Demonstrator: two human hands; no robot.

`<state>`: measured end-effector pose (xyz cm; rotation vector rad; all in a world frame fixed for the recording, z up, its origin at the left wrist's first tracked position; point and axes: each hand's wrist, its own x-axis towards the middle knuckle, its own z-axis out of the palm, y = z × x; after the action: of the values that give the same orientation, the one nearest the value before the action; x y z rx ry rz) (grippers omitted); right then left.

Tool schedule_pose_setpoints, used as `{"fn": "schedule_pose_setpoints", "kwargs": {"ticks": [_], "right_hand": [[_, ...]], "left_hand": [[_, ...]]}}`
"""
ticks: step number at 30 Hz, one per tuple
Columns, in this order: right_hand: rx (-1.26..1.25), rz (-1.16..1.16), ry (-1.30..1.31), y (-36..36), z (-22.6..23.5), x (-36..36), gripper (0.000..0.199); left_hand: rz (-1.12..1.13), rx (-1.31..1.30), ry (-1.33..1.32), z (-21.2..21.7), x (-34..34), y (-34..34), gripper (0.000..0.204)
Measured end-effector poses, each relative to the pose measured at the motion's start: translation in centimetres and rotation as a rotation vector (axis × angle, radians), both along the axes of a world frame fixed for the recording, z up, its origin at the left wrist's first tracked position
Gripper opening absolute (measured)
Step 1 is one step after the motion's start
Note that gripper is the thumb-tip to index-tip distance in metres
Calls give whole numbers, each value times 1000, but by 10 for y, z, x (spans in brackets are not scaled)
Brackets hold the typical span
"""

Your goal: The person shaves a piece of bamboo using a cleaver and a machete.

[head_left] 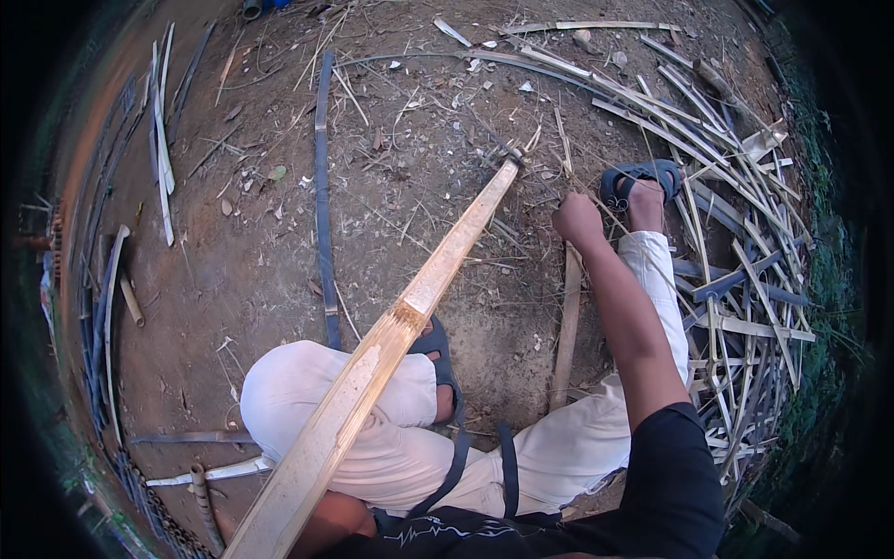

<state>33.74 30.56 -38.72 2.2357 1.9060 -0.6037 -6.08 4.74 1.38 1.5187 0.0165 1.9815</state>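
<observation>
A long split bamboo piece (372,349) runs from the lower left edge over my left leg, its pale inner face up, to the middle of the ground. Its far end (512,166) is splintered, with something small and dark at the tip. My right hand (579,221) is closed in a fist beside my right foot, to the right of that far end. Whatever is in the fist is hidden; a thin pale strip (562,135) lies just beyond it. Part of my left arm (337,522) shows beneath the bamboo at the lower edge; my left hand is not visible.
Many split bamboo strips (736,279) are heaped on the right. A long dark strip (322,186) lies left of centre, and more strips (160,140) lie at far left. Under my right forearm is a flat brown slat (566,326). Chips and fibres litter the dirt.
</observation>
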Motion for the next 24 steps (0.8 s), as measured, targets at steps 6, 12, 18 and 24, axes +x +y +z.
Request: {"fn": "schedule_pose_setpoints", "kwargs": {"ticks": [6, 12, 18, 24], "right_hand": [[61, -104, 82, -34, -13, -6, 27], [154, -316, 433, -176, 4, -47, 25], [-28, -404, 447, -303, 14, -90, 31], [47, -361, 385, -296, -3, -82, 32]], "left_hand": [[26, 49, -30, 1, 1, 11, 37], [178, -36, -45, 6, -23, -7, 34], [331, -173, -107, 49, -26, 42, 35], [446, -320, -1, 96, -19, 105, 37]]}}
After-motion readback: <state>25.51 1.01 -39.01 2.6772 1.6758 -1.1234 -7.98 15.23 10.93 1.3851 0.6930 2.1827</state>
